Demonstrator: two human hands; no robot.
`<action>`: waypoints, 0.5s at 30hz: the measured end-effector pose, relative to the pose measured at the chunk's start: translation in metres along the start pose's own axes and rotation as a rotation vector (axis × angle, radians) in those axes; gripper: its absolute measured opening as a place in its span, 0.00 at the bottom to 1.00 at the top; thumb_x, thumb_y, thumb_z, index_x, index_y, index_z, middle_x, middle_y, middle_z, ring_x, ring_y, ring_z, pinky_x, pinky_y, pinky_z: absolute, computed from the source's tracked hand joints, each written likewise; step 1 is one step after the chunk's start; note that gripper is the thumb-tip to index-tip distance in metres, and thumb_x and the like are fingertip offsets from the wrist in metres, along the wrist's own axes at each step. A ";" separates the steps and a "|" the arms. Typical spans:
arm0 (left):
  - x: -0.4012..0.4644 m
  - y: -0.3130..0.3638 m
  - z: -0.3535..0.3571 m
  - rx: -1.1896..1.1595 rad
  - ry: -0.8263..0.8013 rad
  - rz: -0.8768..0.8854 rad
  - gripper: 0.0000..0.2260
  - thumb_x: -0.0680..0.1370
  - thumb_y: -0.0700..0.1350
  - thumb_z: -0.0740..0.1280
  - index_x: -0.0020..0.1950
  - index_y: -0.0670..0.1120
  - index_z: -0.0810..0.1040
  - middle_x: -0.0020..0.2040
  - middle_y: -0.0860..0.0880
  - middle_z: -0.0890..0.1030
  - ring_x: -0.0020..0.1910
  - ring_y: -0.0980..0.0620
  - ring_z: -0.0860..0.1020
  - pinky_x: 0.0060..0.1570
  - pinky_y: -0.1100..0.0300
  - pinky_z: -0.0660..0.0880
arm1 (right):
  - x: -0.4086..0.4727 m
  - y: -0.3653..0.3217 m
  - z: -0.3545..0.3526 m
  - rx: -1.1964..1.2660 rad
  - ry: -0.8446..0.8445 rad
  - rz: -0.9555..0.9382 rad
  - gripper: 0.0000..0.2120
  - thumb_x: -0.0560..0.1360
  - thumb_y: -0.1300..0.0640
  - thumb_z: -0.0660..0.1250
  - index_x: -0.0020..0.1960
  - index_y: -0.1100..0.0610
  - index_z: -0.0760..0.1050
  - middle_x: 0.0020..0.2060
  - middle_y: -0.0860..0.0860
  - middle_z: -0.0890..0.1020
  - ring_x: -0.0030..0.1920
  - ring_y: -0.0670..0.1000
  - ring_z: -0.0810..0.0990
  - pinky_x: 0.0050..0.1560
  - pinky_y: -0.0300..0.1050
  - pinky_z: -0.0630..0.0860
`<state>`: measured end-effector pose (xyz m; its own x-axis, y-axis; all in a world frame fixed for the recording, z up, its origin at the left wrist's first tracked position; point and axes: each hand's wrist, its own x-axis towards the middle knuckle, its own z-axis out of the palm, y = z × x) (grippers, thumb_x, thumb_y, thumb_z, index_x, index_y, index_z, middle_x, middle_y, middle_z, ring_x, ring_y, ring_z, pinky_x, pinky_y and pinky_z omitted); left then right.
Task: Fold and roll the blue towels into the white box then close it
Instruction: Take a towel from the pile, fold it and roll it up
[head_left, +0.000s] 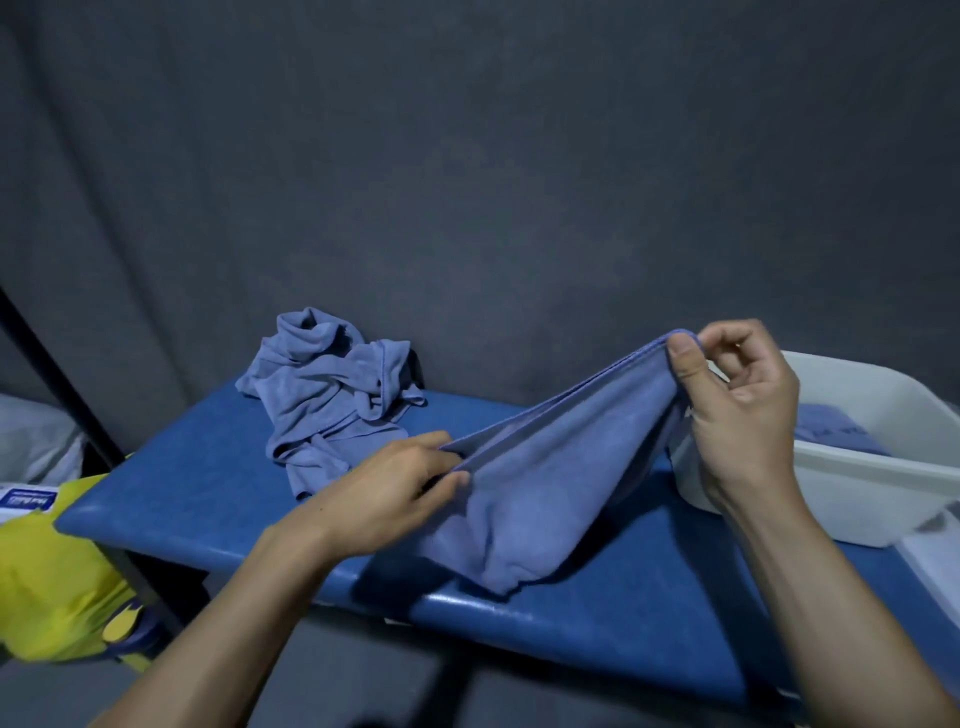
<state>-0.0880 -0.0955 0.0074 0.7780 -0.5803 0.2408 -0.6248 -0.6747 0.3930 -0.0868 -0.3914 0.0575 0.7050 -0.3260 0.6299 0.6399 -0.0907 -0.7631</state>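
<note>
The blue towel (545, 467) in hand hangs folded over between both hands above the blue table (208, 467), its lower fold sagging onto the tabletop near the front edge. The right hand (737, 405) has its grip closed on the upper corner, thumb and forefinger pinching the stacked hems, the other fingers loosely curled; the left hand (384, 493) pinches the lower corner of the same doubled edge. The cloth looks light, soft and limp, so it will likely droop wherever it is not held, and the hemmed corners seem the best places to take it, keeping the layers matched. A crumpled heap of further towels (327, 395) lies at the table's far side, well apart from the hands. The white box (883, 467) stands at the right, just beside the right hand, with something blue already inside. The open stretch of table between heap and box seems to give room to lay the fold flat and roll it.
</note>
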 end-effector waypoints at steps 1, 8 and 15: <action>-0.003 -0.004 -0.006 -0.003 0.019 -0.010 0.18 0.83 0.55 0.56 0.38 0.47 0.72 0.42 0.54 0.71 0.40 0.57 0.73 0.44 0.55 0.71 | 0.000 0.001 -0.002 0.023 0.016 0.014 0.11 0.78 0.63 0.71 0.43 0.52 0.71 0.40 0.50 0.74 0.39 0.42 0.72 0.42 0.33 0.70; -0.027 0.002 -0.052 -0.761 0.179 -0.041 0.16 0.81 0.49 0.68 0.34 0.48 0.74 0.32 0.52 0.70 0.31 0.56 0.68 0.32 0.64 0.66 | 0.002 -0.004 -0.007 0.248 0.118 0.175 0.11 0.79 0.62 0.69 0.42 0.52 0.70 0.30 0.44 0.76 0.33 0.42 0.70 0.36 0.33 0.69; -0.016 -0.010 -0.051 -0.669 0.441 -0.289 0.08 0.78 0.48 0.71 0.41 0.48 0.85 0.38 0.52 0.83 0.38 0.56 0.78 0.39 0.66 0.75 | -0.004 0.000 -0.009 0.172 0.032 0.286 0.12 0.78 0.59 0.71 0.40 0.52 0.70 0.33 0.49 0.77 0.34 0.48 0.69 0.36 0.41 0.68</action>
<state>-0.0907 -0.0561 0.0450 0.9420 -0.1026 0.3195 -0.3356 -0.2764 0.9006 -0.0921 -0.3985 0.0534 0.8554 -0.3448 0.3866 0.4613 0.1677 -0.8712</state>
